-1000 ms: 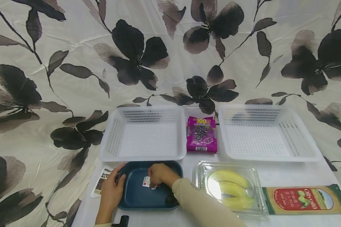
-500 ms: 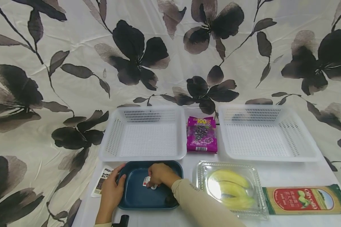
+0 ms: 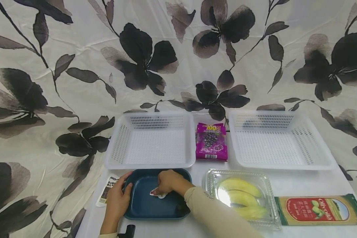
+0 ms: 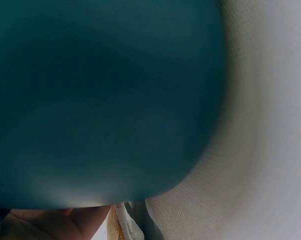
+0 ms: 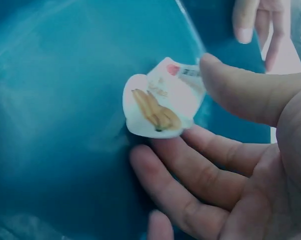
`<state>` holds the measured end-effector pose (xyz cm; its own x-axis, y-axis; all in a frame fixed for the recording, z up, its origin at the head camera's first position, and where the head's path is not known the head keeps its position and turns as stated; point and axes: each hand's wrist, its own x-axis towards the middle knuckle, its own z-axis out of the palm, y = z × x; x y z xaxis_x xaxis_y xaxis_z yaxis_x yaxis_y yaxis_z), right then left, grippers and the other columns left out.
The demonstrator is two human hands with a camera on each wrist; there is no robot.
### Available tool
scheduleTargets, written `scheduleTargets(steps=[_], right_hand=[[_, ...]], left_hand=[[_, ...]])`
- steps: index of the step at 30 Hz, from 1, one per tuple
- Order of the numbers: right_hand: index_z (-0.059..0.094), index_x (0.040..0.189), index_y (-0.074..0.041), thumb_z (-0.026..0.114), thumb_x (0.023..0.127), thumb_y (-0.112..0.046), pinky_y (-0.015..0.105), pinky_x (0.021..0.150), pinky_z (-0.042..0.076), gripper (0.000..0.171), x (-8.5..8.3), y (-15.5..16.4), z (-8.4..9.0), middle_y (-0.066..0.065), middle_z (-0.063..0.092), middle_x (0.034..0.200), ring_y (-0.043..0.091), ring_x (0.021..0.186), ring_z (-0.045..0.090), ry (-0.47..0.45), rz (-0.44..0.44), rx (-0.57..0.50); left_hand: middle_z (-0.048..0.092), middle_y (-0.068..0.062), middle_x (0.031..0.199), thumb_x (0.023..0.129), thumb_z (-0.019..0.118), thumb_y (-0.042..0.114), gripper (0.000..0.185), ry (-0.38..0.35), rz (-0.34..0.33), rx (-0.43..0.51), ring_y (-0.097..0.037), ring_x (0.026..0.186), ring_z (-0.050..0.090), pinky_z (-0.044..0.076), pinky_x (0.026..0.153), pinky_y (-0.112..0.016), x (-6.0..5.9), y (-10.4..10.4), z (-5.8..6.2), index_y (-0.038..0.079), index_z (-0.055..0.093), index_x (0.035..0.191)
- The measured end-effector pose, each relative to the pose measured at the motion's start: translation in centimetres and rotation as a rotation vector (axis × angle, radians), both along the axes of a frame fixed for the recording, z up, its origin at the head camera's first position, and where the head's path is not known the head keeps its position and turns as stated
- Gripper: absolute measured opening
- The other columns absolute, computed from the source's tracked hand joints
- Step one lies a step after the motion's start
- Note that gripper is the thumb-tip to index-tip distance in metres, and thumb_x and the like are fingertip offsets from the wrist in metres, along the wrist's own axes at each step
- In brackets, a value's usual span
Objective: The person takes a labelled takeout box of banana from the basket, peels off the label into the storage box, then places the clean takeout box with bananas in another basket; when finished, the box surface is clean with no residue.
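Observation:
A dark blue tray (image 3: 145,206) lies at the near edge of the table. My left hand (image 3: 126,191) grips its left rim, thumb over the edge; in the left wrist view the tray (image 4: 90,100) fills the frame, with a bit of palm below. My right hand (image 3: 161,189) reaches into the tray and pinches a small white sticker (image 3: 157,194). In the right wrist view the sticker (image 5: 160,100), printed with a yellow picture, curls up off the tray (image 5: 65,125) between my thumb (image 5: 240,90) and fingers.
Two white perforated baskets (image 3: 150,163) (image 3: 281,165) stand behind, with a purple snack packet (image 3: 211,142) between them. Right of the tray lie a clear clamshell of bananas (image 3: 241,198) and a green-and-red pasta pack (image 3: 318,210). A printed card (image 3: 105,193) pokes out at the tray's left.
My right hand has shifted a little right and the sticker, flat on the tray floor before, now curls up in its pinch. The left hand stays on the rim.

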<state>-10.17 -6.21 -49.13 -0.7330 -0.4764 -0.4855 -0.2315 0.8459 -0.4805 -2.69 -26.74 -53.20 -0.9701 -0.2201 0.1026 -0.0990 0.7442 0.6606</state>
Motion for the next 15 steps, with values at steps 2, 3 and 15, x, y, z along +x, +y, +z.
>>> scheduleTargets(steps=[2, 3, 15], right_hand=[[0.068, 0.084, -0.016, 0.085, 0.082, -0.039, 0.024, 0.059, 0.044, 0.029, -0.1, 0.3, 0.3, -0.007, 0.061, 0.075, 0.009, 0.069, 0.053, 0.002, 0.017, -0.012], [0.067, 0.086, -0.016, 0.086, 0.082, -0.036, 0.024, 0.060, 0.044, 0.027, -0.2, 0.5, 0.5, -0.007, 0.060, 0.077, 0.009, 0.070, 0.053, -0.003, 0.026, -0.025], [0.072, 0.096, -0.016, 0.087, 0.080, -0.023, 0.021, 0.070, 0.045, 0.023, -0.2, 2.0, 1.6, -0.007, 0.061, 0.085, 0.008, 0.076, 0.051, 0.007, 0.070, -0.094]], left_hand=[[0.064, -0.023, 0.136, 0.098, 0.062, 0.001, 0.045, 0.001, 0.001, -0.007, -0.047, 0.119, 0.065, 0.052, 0.099, -0.064, 0.0, 0.0, 0.0, 0.008, 0.058, 0.142], [0.064, -0.023, 0.136, 0.098, 0.062, 0.001, 0.045, 0.001, 0.001, -0.010, -0.047, 0.120, 0.064, 0.051, 0.099, -0.064, 0.0, 0.0, 0.1, 0.008, 0.058, 0.142], [0.063, -0.024, 0.138, 0.098, 0.061, -0.001, 0.046, -0.008, -0.002, -0.008, -0.049, 0.122, 0.063, 0.050, 0.100, -0.065, -0.1, 0.2, 0.2, 0.007, 0.058, 0.142]])
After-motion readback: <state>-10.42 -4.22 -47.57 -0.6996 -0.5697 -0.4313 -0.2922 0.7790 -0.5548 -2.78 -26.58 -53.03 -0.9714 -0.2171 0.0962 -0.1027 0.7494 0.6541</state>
